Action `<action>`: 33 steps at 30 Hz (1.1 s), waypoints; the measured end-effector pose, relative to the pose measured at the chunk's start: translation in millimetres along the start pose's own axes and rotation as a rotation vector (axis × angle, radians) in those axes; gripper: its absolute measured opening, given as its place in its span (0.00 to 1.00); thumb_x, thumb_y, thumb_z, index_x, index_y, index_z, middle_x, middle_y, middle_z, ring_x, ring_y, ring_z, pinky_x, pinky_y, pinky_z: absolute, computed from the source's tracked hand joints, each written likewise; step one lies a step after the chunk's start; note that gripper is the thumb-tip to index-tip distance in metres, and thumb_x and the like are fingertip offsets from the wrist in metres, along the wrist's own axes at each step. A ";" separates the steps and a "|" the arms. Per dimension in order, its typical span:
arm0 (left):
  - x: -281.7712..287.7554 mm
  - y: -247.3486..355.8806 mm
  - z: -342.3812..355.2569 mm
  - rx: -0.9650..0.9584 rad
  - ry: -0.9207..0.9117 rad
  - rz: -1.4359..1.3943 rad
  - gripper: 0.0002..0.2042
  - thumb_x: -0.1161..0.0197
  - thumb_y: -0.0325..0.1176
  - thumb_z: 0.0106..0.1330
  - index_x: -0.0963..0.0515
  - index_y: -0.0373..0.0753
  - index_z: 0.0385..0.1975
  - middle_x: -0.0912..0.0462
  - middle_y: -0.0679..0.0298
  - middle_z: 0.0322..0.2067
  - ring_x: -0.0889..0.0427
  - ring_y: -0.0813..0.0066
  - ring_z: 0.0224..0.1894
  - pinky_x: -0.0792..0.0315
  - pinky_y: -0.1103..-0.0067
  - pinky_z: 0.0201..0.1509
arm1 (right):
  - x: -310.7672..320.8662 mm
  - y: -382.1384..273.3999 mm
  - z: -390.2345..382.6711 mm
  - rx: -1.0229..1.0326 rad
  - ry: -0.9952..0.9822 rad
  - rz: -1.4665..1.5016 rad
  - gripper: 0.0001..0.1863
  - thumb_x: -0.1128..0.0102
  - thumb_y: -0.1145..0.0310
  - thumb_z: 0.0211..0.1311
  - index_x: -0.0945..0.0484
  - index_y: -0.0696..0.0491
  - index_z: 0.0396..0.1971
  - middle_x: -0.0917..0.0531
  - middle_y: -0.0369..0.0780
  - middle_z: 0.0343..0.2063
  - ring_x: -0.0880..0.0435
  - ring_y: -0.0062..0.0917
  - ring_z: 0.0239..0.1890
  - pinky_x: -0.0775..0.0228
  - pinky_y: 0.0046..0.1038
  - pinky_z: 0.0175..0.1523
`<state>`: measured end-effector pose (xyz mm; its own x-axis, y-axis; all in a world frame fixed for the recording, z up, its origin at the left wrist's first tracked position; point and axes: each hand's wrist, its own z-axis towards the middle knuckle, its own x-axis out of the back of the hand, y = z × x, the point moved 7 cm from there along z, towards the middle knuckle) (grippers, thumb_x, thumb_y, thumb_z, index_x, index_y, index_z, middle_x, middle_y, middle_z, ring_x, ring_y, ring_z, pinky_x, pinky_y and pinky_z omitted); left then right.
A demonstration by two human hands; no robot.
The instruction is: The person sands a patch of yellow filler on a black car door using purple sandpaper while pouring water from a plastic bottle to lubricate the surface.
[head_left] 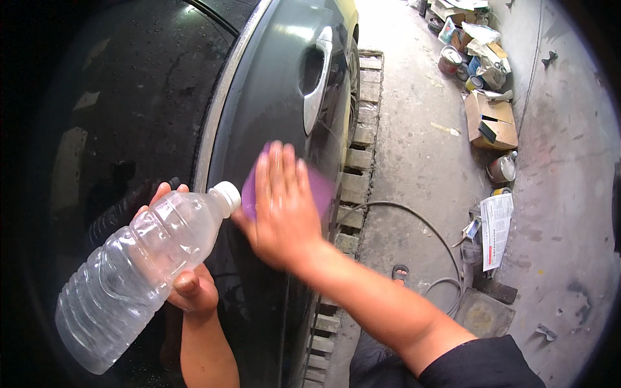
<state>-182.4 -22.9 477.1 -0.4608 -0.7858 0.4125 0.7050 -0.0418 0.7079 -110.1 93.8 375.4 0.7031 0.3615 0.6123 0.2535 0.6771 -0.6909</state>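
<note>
My left hand (197, 291) is wrapped round a large clear plastic bottle (139, 262). The bottle is tilted, its white cap (226, 198) pointing up and right, close to my right thumb. Flat against a dark car door (268, 103), my right hand (284, 210) presses on a thin purple sheet (325, 191), perhaps sandpaper. The fingers are stretched out, and the palm hides much of the sheet. Just beyond the fingertips is the silver door handle (318, 90). The car's wet dark window (149, 84) lies behind the bottle.
A wooden slatted pallet (356, 158) runs beside the car. On the concrete floor a grey hose (424, 220) curves near my sandalled foot (400, 274). Along the right wall stand paint cans (449, 59), a cardboard box (488, 132) and a printed paper sheet (496, 229).
</note>
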 end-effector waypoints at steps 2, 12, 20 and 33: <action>-1.9 -0.5 -1.0 -0.009 -0.006 0.005 0.43 0.47 0.68 0.66 0.45 0.41 0.70 0.36 0.44 0.66 0.31 0.47 0.67 0.36 0.54 0.70 | -5.8 11.6 31.8 -0.059 0.087 -0.041 0.46 0.47 0.45 0.66 0.43 0.71 0.68 0.44 0.64 0.70 0.49 0.56 0.75 0.59 0.52 0.76; -2.4 -0.5 -1.6 -0.019 -0.025 -0.004 0.43 0.48 0.67 0.67 0.47 0.41 0.71 0.36 0.44 0.66 0.31 0.46 0.66 0.36 0.54 0.70 | -4.9 13.6 26.1 0.016 0.046 -0.029 0.45 0.48 0.45 0.67 0.43 0.70 0.68 0.46 0.63 0.71 0.50 0.54 0.75 0.60 0.50 0.77; 4.8 1.3 -4.0 0.018 -0.016 0.013 0.44 0.47 0.68 0.66 0.47 0.40 0.71 0.36 0.43 0.66 0.30 0.46 0.66 0.36 0.54 0.70 | -7.4 -16.2 -38.6 0.052 -0.062 0.033 0.47 0.45 0.45 0.65 0.43 0.71 0.67 0.46 0.64 0.70 0.51 0.57 0.75 0.61 0.51 0.77; 0.8 -0.8 -3.1 -0.001 -0.012 -0.020 0.44 0.47 0.67 0.66 0.47 0.39 0.71 0.37 0.43 0.66 0.31 0.46 0.66 0.35 0.54 0.70 | -1.4 -0.8 8.8 -0.022 0.017 -0.001 0.43 0.46 0.47 0.66 0.40 0.71 0.66 0.44 0.64 0.70 0.49 0.56 0.75 0.59 0.50 0.76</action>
<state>-181.6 -25.4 475.1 -0.4814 -0.7771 0.4054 0.6960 -0.0578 0.7157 -117.2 98.3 378.5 0.7140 0.3494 0.6067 0.2686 0.6636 -0.6982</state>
